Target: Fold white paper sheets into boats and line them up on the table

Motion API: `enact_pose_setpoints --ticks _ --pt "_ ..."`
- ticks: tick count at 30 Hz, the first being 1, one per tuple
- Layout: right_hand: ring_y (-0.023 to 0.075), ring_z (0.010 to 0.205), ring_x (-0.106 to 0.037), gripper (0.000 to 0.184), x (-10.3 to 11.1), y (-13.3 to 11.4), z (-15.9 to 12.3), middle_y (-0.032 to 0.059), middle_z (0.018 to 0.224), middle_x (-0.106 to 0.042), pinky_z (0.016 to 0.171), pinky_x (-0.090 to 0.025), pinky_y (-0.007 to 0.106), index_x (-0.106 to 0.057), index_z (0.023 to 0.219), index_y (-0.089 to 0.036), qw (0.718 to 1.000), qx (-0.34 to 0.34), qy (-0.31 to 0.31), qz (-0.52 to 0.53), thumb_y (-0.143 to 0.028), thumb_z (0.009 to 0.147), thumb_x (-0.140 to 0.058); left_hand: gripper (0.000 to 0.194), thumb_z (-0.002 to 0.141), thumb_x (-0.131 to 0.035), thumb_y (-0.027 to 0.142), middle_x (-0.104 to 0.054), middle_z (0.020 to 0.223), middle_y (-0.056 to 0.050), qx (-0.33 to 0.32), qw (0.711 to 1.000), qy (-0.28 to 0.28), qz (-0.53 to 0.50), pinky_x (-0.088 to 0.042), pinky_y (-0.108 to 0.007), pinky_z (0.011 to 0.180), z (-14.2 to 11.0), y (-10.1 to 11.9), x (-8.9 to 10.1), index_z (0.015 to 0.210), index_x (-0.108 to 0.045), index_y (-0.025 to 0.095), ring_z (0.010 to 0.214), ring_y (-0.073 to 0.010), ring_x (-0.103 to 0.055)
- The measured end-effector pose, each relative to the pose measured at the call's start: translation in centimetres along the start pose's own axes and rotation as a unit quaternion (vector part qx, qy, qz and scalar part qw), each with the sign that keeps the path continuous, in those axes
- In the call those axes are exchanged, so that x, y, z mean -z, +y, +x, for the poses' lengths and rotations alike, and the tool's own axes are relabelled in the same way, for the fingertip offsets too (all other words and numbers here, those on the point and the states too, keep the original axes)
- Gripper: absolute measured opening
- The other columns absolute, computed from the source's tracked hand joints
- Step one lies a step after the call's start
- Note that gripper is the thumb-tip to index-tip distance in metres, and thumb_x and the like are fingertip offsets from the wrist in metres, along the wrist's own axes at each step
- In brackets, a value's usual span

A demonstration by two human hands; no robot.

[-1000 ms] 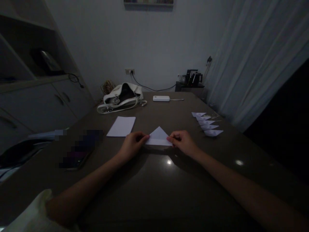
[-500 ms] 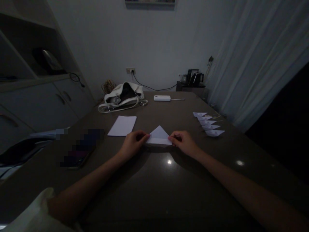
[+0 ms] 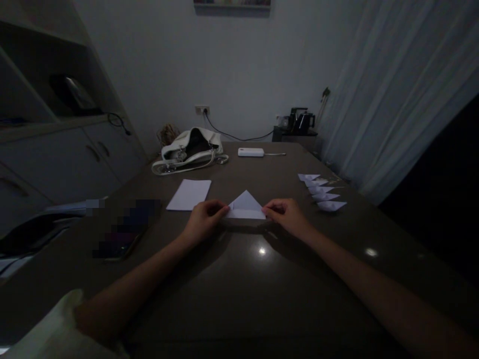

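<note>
Holding folded paper [image 3: 246, 205] btwn both hands, ctr of frame, peak up.
Clamped on L end w/ L hand [image 3: 204, 220], on R end w/ R hand [image 3: 287, 214], over desk [image 3: 239, 299]; near paper stack [image 3: 189, 194] at L, well apart from paper boats [image 3: 331, 205] at R.

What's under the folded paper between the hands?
Dark tabletop shows just in front of the folded paper, held by the left hand and right hand; what lies directly beneath is covered.

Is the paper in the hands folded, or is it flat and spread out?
Folded: the paper has two slanting edges meeting in a point, with a strip along the bottom.
</note>
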State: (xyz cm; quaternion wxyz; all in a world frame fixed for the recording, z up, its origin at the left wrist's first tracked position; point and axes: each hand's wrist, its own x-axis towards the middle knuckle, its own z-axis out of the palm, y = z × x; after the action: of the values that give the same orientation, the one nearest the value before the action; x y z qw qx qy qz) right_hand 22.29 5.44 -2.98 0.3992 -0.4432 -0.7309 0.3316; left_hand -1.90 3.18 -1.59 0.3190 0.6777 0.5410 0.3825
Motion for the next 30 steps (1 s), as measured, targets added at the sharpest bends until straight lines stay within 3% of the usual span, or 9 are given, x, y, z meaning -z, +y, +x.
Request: enact_pose_setpoints --ticks 16,23,30 --pt "0.0113 0.053 -0.053 0.016 0.07 -0.54 -0.16 0.0006 0.059 -0.059 0.051 -0.040 0.023 -0.062 0.069 -0.014 0.999 0.001 -0.041 0.034 -0.029 0.075 -0.060 0.035 0.079 -0.055 0.046 -0.066 0.078 -0.006 -0.019 0.999 -0.033 -0.010 -0.044 -0.026 0.060 0.06 -0.32 -0.30 0.085 -0.065 0.013 0.070 -0.0183 -0.060" --pt "0.0138 0.065 -0.060 0.013 -0.25 -0.62 -0.39 0.0043 0.074 -0.066 0.059 -0.045 0.025 -0.066 0.080 -0.015 0.999 0.033 -0.039 -0.019 -0.027 0.078 -0.060 0.035 0.077 -0.057 0.045 -0.066 0.074 -0.006 -0.021 0.998 -0.060 0.005 -0.044 -0.027 0.058 -0.07 -0.08 -0.40 0.081 -0.065 0.012 0.068 -0.0190 -0.060" --pt "0.0128 0.063 -0.058 0.010 -0.50 -0.42 -0.43 0.0029 0.070 -0.065 0.057 -0.043 0.024 -0.066 0.076 -0.015 0.998 0.031 -0.049 -0.026 -0.024 0.078 -0.061 0.029 0.078 -0.056 0.041 -0.066 0.077 -0.006 -0.033 0.996 -0.080 -0.005 -0.045 -0.026 0.061 -0.26 0.29 -0.53 0.081 -0.064 0.013 0.070 -0.0174 -0.060"
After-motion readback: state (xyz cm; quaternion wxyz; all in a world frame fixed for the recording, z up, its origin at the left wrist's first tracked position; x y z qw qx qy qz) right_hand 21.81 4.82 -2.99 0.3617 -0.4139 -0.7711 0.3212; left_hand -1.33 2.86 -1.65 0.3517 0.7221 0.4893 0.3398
